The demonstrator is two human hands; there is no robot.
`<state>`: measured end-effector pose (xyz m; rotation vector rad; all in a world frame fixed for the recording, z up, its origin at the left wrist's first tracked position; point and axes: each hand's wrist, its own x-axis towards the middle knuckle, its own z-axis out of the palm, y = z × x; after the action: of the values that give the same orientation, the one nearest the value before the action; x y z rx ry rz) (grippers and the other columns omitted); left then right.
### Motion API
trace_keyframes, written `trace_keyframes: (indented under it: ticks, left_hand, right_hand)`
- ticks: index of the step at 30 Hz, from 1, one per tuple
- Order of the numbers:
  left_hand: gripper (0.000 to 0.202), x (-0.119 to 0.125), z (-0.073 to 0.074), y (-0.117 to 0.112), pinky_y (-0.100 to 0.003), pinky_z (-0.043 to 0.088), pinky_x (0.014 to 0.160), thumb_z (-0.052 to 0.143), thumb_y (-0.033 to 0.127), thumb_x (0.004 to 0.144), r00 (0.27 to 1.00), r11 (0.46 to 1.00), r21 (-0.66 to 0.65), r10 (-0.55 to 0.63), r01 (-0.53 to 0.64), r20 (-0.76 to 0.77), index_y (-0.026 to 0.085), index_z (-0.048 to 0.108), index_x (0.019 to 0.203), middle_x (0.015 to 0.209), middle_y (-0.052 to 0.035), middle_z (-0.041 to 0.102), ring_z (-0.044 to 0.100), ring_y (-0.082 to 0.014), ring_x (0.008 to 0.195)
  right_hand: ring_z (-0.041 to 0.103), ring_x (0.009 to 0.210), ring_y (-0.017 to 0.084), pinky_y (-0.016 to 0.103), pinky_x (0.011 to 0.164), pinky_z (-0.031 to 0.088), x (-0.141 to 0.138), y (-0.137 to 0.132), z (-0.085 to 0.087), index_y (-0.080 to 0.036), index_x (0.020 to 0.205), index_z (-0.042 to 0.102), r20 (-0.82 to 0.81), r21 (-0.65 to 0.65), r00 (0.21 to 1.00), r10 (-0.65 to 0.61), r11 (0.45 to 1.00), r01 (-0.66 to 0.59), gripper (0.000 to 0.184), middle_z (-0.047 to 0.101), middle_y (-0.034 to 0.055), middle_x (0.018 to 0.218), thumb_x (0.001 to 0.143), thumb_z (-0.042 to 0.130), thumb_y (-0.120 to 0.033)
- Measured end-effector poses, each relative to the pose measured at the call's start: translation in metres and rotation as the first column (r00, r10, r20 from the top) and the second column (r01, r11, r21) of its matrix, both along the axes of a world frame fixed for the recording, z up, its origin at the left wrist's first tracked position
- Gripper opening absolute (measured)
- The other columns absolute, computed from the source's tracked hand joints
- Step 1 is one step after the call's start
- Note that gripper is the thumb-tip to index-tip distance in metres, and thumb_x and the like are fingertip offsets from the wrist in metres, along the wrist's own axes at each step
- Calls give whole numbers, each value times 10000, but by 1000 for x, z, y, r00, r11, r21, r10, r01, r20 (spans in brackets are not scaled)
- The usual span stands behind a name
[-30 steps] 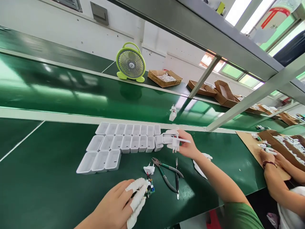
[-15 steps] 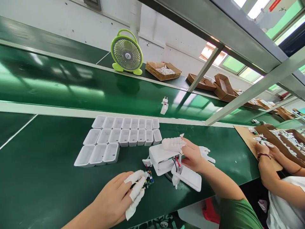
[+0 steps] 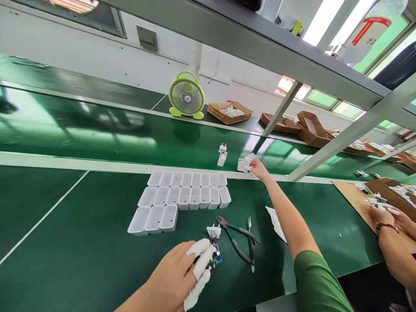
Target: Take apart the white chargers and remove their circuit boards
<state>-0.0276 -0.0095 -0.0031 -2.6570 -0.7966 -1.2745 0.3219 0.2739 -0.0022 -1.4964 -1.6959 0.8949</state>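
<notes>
The person's right hand is reaching far forward, with the arm stretching over the dark green bench mat, and its fingers are closing around a white charger body that is sitting at the near edge of the glossy green conveyor belt. A second charger is standing on the belt just to the left of it, well apart from the hand. The left hand, wearing white finger cots, is resting low on the mat and pinching a small green circuit board at the fingertips, with the board lying against the mat. Just beyond the board a white plug piece is lying, and beside it are side cutters and tweezers. Three rows of empty white shells are standing between the hands and the belt's pale rail. A white scrap is showing beside the right forearm. On the far strip of bench beyond the belt, a lime-green fan is facing this way, with an open cardboard box of white parts next to it, in front of a white wall. Grey metal shelf beams are crossing overhead, and windows are glowing at the right. At the right edge, another person's hand is working over flat cardboard.
</notes>
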Motion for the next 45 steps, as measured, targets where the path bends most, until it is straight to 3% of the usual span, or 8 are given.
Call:
trace_keyframes:
  ticks: [9,14,20,23,27,38,42,45]
  left_hand:
    - [256,-1,-2,5,-390,569,820,483,131,975,990,991,-8,134,-135,-38,80,645,1165,1021,-167,712,671,-266,942]
    - [229,-19,-2,17,-439,505,866,611,190,971,850,852,39,523,-522,-65,107,636,1182,1043,-161,703,656,-314,979]
    - [315,-27,-10,21,-448,421,795,573,408,994,692,726,80,678,-683,-246,119,696,982,932,-172,676,626,-367,950]
    - [314,-26,-13,21,-448,396,786,612,409,963,643,674,126,734,-728,-217,106,691,941,896,-172,663,616,-371,930]
    - [274,-27,-14,22,-465,368,791,619,353,944,567,607,101,781,-788,-262,142,669,776,901,-181,652,602,-399,973]
    - [128,-13,-15,14,-496,478,932,569,150,947,821,828,-75,533,-556,-201,133,689,988,1070,-179,653,590,-367,1163]
    - [401,-15,-15,12,-494,555,955,605,255,970,900,865,-250,424,-436,-103,81,540,1325,1332,-249,520,603,-351,1169]
    - [710,-19,-12,12,-435,603,899,691,336,928,919,796,-490,392,-356,-32,145,344,1518,1469,-255,391,658,-290,1107]
  right_hand:
    - [684,962,202,391,826,611,3,21,16,-157,1227,624,98,-30,993,-67,997,70,311,667,78,1174,997,655,-364]
    - [644,990,232,384,778,580,-6,-71,33,-206,1309,580,209,58,977,-48,998,37,374,636,126,1291,937,610,-231]
    - [638,909,235,444,894,552,-52,-222,45,-249,1071,688,401,-30,849,345,931,-364,160,711,56,1001,932,611,-257]
    - [624,905,259,443,839,574,-76,-257,39,-216,1091,652,544,-66,704,457,859,-507,141,680,82,959,973,590,-262]
    - [627,865,260,437,784,596,-94,-273,28,-228,1038,629,550,-70,720,424,882,-466,89,653,75,909,986,556,-228]
    - [579,1098,441,703,894,549,-148,-322,-34,-248,1243,498,595,192,804,4,970,-147,502,592,169,1127,808,742,-299]
    - [601,1128,409,630,915,562,-149,-309,-24,-186,1274,487,604,156,785,141,944,-290,497,626,195,1158,800,611,-108]
    - [592,1222,375,568,949,552,-138,-295,1,-232,1123,588,735,157,625,263,830,-535,366,654,175,1149,851,503,-1]
